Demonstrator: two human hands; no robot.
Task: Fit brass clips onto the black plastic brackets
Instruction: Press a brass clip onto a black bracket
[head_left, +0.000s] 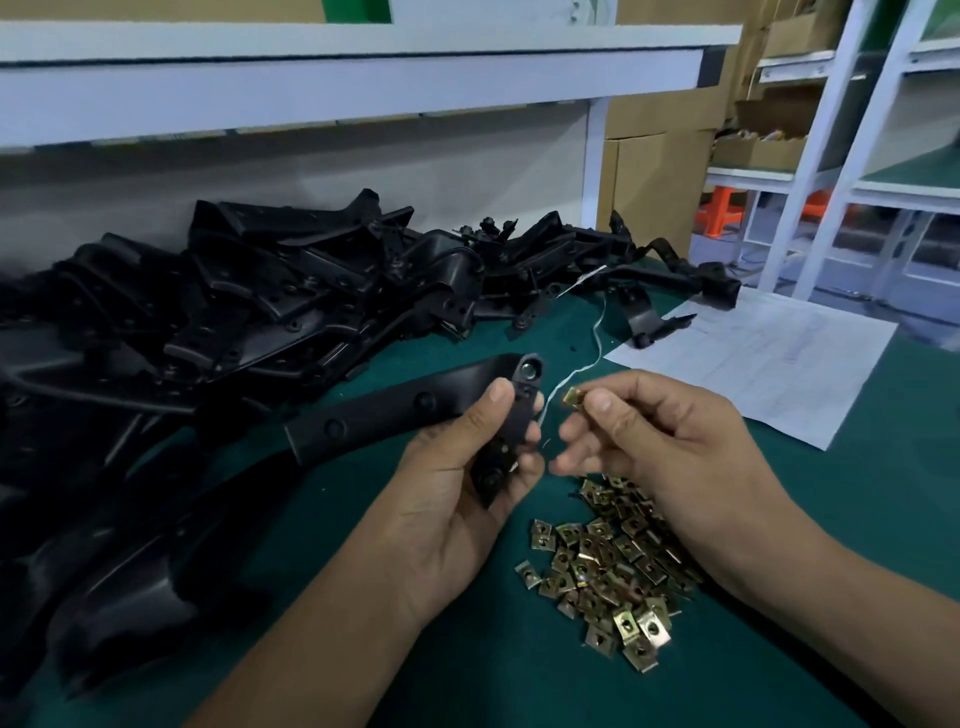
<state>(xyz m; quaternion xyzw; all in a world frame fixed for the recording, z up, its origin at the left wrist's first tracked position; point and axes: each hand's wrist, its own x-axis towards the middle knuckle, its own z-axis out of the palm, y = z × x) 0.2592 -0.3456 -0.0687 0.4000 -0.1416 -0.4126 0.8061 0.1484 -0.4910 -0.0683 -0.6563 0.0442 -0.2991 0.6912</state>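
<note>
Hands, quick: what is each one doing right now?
Left hand: grips a long black plastic bracket.
Right hand: pinches a small square brass clip.

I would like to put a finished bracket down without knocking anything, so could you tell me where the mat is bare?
Bare green mat lies right of the right hand, below the paper sheet. Another patch lies along the near edge, right of the loose brass clips. The left and far side is crowded with the bracket heap.

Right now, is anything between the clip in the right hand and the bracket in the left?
Nothing solid. The right hand pinches a brass clip beside the black bracket gripped by the left hand; only a thin white string trails through the gap.
</note>
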